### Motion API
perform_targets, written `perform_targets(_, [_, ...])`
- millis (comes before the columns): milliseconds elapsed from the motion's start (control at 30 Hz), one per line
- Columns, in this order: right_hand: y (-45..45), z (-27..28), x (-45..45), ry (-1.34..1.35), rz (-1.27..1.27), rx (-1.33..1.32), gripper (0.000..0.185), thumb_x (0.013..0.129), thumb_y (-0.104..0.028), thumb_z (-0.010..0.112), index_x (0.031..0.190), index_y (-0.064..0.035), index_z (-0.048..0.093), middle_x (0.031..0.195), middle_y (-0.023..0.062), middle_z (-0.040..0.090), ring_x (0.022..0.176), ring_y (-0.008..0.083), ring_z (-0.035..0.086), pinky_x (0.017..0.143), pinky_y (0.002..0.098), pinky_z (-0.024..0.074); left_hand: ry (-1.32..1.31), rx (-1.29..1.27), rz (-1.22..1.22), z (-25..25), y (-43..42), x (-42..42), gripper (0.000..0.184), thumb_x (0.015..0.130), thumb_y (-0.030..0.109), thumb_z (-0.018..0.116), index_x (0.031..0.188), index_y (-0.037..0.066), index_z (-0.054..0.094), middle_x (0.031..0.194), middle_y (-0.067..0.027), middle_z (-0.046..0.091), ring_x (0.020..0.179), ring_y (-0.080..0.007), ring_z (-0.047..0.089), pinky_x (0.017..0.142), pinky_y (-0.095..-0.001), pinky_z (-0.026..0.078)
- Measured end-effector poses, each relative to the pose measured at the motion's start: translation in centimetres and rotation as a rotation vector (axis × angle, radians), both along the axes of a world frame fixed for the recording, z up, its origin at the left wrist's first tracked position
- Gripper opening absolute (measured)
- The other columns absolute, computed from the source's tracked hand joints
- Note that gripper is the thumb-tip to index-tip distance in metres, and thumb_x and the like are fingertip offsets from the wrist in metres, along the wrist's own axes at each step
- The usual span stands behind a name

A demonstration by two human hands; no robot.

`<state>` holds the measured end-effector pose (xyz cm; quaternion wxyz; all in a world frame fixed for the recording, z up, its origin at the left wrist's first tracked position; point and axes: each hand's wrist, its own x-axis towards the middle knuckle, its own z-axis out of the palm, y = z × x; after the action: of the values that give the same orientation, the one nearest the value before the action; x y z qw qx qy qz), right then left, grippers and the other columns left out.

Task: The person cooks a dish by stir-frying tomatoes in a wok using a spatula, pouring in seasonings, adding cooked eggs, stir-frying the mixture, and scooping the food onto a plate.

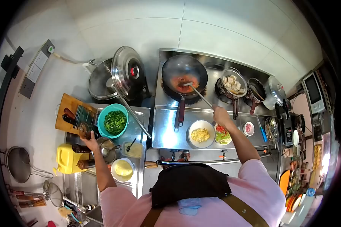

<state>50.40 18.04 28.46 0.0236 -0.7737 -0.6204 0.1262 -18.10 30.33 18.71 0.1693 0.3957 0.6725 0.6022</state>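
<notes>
In our right hand (221, 115) we grip the handle of a spatula (202, 96), whose head rests in reddish sauce (178, 84) inside the wok (185, 62). Our left hand (91, 143) is wrapped around a dark bottle (91, 130), just beside the teal bowl (101, 127) of chopped greens (115, 121). Nearer us than the wok, we see a white bowl (201, 123) of yellow pieces (200, 135) on the steel counter (165, 133).
</notes>
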Motion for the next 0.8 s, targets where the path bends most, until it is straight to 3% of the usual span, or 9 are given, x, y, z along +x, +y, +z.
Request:
perform_targets(133, [1.5, -2.1, 0.6, -0.015, -0.083, 0.043, 0.029, 0.083, -0.005, 0.054, 0.111, -0.0011, 0.059, 0.089, 0.0292, 0.067, 0.088, 0.0457, 0.065, 0.081, 0.0536, 0.0508, 0.115, -0.271, 0.111, -0.3, -0.5, 0.0, 0.079, 0.087, 0.014, 0.073, 0.149, -0.001, 0.027, 0.147, -0.0258, 0.041, 0.130, -0.0378, 0.047, 0.108, -0.0432, 0.037])
perform_targets(300, [2.2, 0.5, -0.8, 0.139, -0.032, 0.020, 0.031, 0.083, -0.008, 0.056, 0.113, 0.0013, 0.059, 0.093, 0.0299, 0.067, 0.093, 0.0456, 0.065, 0.081, 0.0540, 0.0513, 0.196, 0.029, 0.293, 2.2, -4.8, 7.2, 0.059, 0.089, 0.002, 0.061, 0.142, -0.005, 0.035, 0.143, -0.0258, 0.043, 0.130, -0.0385, 0.045, 0.110, -0.0434, 0.035])
perform_targets(367, [0.7, -0.5, 1.5, 0.284, -0.011, 0.103, 0.029, 0.086, -0.011, 0.056, 0.111, 0.0032, 0.058, 0.081, 0.0229, 0.066, 0.071, 0.0360, 0.065, 0.064, 0.0463, 0.0519, 0.248, 0.187, 0.227, 4.5, -7.5, 12.8, 0.055, 0.090, 0.000, 0.057, 0.141, -0.005, 0.037, 0.140, -0.0248, 0.045, 0.130, -0.0369, 0.046, 0.111, -0.0448, 0.034])
perform_targets(433, [-0.7, 0.4, 2.6, 0.626, -0.139, 0.087, 0.026, 0.088, -0.013, 0.056, 0.109, 0.0035, 0.057, 0.072, 0.0146, 0.063, 0.054, 0.0264, 0.060, 0.049, 0.0401, 0.0483, 0.190, 0.330, -0.083, 4.5, -9.5, 17.4, 0.049, 0.091, -0.002, 0.053, 0.139, -0.004, 0.040, 0.138, -0.0219, 0.048, 0.129, -0.0334, 0.047, 0.111, -0.0450, 0.034])
perform_targets(467, [-0.9, 3.9, 1.4, 1.024, -0.472, -0.088, 0.022, 0.093, -0.015, 0.052, 0.107, 0.0011, 0.059, 0.066, 0.0024, 0.051, 0.044, 0.0124, 0.041, 0.038, 0.0288, 0.0338, 0.138, 0.245, -0.154, 4.2, -10.9, 20.3, 0.048, 0.091, -0.001, 0.053, 0.137, -0.003, 0.042, 0.136, -0.0193, 0.049, 0.124, -0.0300, 0.049, 0.108, -0.0419, 0.037])
perform_targets(600, [1.8, 3.0, 1.8, 1.576, -0.744, -0.059, 0.021, 0.097, -0.015, 0.046, 0.106, -0.0033, 0.061, 0.066, 0.0000, 0.049, 0.043, 0.0091, 0.038, 0.036, 0.0265, 0.0301, -0.136, -0.157, -0.711, -2.8, -13.9, 29.2, 0.039, 0.094, 0.007, 0.056, 0.131, 0.001, 0.050, 0.119, -0.0109, 0.058, 0.100, -0.0171, 0.056, 0.087, -0.0298, 0.047])
perform_targets(633, [2.7, 1.7, 1.6, 1.596, -0.745, -0.097, 0.022, 0.098, -0.016, 0.046, 0.108, -0.0036, 0.061, 0.066, -0.0003, 0.049, 0.044, 0.0087, 0.038, 0.037, 0.0256, 0.0305, -0.282, -0.348, -0.851, -4.7, -14.5, 31.6, 0.037, 0.095, 0.011, 0.058, 0.130, 0.002, 0.051, 0.111, -0.0085, 0.061, 0.093, -0.0144, 0.058, 0.080, -0.0271, 0.049])
perform_targets(700, [3.8, -0.8, 1.7, 1.633, -0.752, -0.173, 0.024, 0.099, -0.019, 0.047, 0.112, -0.0042, 0.060, 0.066, -0.0010, 0.050, 0.046, 0.0077, 0.039, 0.038, 0.0237, 0.0314, -0.135, -0.496, -1.104, -8.4, -15.6, 35.2, 0.039, 0.097, 0.017, 0.059, 0.131, 0.000, 0.050, 0.098, -0.0044, 0.063, 0.082, -0.0114, 0.058, 0.070, -0.0246, 0.049])
perform_targets(800, [2.3, -0.6, 3.1, 1.004, -0.463, -0.183, 0.026, 0.098, -0.023, 0.051, 0.109, -0.0011, 0.060, 0.068, 0.0070, 0.058, 0.052, 0.0162, 0.055, 0.044, 0.0313, 0.0421, -0.399, -0.678, -1.183, -14.6, -17.4, 40.1, 0.046, 0.098, 0.023, 0.058, 0.135, -0.002, 0.046, 0.094, -0.0054, 0.062, 0.077, -0.0117, 0.056, 0.065, -0.0259, 0.048])
